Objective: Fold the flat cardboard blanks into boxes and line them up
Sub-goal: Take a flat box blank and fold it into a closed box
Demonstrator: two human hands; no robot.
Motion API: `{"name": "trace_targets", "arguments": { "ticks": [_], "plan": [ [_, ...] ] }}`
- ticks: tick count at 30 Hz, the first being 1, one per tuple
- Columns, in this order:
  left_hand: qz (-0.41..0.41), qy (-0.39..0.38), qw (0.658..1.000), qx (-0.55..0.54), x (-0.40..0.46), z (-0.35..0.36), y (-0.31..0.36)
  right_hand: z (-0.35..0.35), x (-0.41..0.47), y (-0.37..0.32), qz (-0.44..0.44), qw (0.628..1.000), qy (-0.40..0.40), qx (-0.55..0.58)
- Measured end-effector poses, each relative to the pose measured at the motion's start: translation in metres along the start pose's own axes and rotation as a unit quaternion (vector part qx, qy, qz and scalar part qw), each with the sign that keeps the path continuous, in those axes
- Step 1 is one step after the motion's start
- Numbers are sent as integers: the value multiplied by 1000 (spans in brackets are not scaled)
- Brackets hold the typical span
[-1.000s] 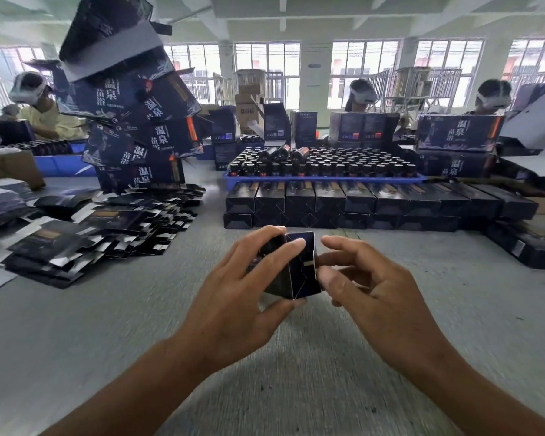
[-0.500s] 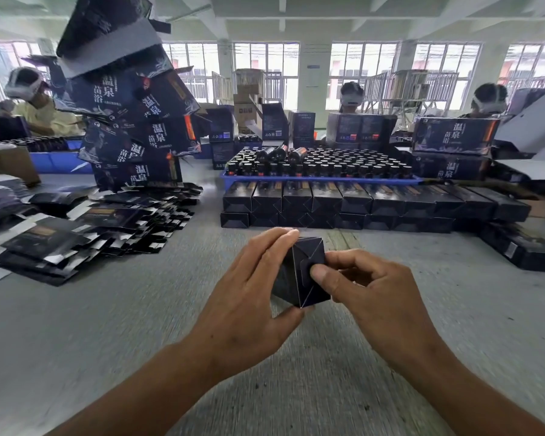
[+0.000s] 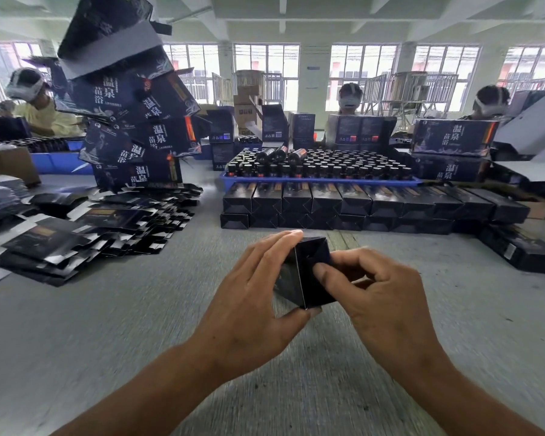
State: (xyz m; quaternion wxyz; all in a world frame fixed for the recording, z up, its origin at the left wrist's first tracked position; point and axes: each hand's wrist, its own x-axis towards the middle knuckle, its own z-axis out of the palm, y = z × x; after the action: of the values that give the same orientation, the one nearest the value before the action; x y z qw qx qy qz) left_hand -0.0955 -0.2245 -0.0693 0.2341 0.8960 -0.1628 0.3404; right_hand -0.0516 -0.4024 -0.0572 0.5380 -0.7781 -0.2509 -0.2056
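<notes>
Cardboard of a small dark box (image 3: 309, 272) was held end-on above the grey table (image 3: 107, 325), between the two hands. The left hand (image 3: 252, 297) was wrapped around the box body, fingers over the top edge and thumb under the lower corner. The right hand (image 3: 381, 294) was curled against the end face, its thumb pressed on the closing flap. Whether the flap had been fully seated could not be told.

For the step to be done well, the body would best be kept square by the left hand while the flap was pushed in evenly, so that its tab slid inside the wall and was not creased. Firm squeezing was to be avoided, since thin board dents easily.

Finished boxes (image 3: 353, 202) were lined up in a stacked row farther back, and flat blanks (image 3: 85, 228) were piled at the left.
</notes>
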Motion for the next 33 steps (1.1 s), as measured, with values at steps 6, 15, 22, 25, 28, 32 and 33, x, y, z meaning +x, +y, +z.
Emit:
{"name": "trace_targets", "arguments": {
  "ticks": [6,15,22,25,28,32,33],
  "plan": [
    [13,16,1000,11,0,-2,-3,-3,3,0,7,999,-37,26],
    [166,-9,979,120,0,6,-7,7,0,4,50,993,-103,35],
    [-81,155,985,12,5,-4,-14,-1,13,15,186,966,-89,159],
    [-255,107,933,-231,11,-13,-17,0,11,14,204,954,-151,162],
    [-291,51,870,-396,13,-18,-23,3,5,11,187,953,-215,103],
    [-257,67,866,-423,13,-20,-23,5,3,7,179,955,-216,100],
    [-255,69,867,-422,12,-19,-23,4,3,6,173,958,-199,109]
  ]
}}
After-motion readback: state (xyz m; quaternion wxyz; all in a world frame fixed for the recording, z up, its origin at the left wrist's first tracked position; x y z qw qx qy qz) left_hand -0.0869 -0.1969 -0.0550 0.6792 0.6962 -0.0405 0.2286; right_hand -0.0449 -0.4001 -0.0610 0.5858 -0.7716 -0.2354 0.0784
